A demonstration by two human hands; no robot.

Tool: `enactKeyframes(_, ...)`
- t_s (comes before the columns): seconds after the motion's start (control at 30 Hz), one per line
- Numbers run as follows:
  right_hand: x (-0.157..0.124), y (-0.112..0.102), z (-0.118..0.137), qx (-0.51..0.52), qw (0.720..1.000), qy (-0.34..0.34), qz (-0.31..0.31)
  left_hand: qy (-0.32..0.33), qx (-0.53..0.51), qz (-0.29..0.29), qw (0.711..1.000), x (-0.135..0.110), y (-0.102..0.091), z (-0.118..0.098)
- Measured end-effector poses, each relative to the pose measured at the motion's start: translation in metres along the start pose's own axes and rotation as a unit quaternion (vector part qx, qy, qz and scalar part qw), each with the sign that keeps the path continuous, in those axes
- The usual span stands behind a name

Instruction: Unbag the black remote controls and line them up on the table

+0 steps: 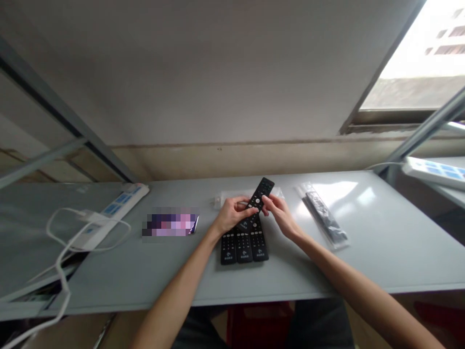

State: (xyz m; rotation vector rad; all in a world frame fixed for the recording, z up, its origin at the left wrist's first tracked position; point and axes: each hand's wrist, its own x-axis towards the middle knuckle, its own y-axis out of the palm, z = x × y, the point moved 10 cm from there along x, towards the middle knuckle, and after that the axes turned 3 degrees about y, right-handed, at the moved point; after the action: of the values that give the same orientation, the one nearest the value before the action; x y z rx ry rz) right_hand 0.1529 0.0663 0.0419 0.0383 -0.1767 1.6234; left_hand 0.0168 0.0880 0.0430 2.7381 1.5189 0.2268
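Left hand point(233, 213) and right hand point(279, 208) have both got one black remote point(265, 186) pinched, three more remotes point(244, 249) lined up underneath.

Daylight from window point(414, 63) at my 2 o'clock, outside blown out; glare on desktop point(378, 228) at 3. Wall point(218, 82) at 12 dim. Wide-angle stretch at edges. Phone point(170, 225) at 8 pixelated. Legends on my remote control point(267, 186) too soft to read.

A flat grey tabletop point(385, 247) bears three oblong black remotes point(244, 252) side by side at lower centre, crumpled clear plastic point(227, 194) at centre, a slim dark plastic-bagged bar point(326, 217) right of centre, and a blurred purple rectangle point(172, 224) left of centre. A long white-and-blue power strip point(119, 203) lies at left.
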Motion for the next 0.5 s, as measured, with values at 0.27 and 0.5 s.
enactKeyframes(0.27,0.006,-0.029,-0.015,0.008,0.995,0.096,0.015,0.13,0.306,-0.081,0.94,-0.007,-0.02,-0.014)
enactKeyframes(0.5,-0.02,-0.035,-0.051,-0.11,0.956,0.237,0.137,0.185,0.441,-0.013,0.878,-0.009,-0.003,-0.008)
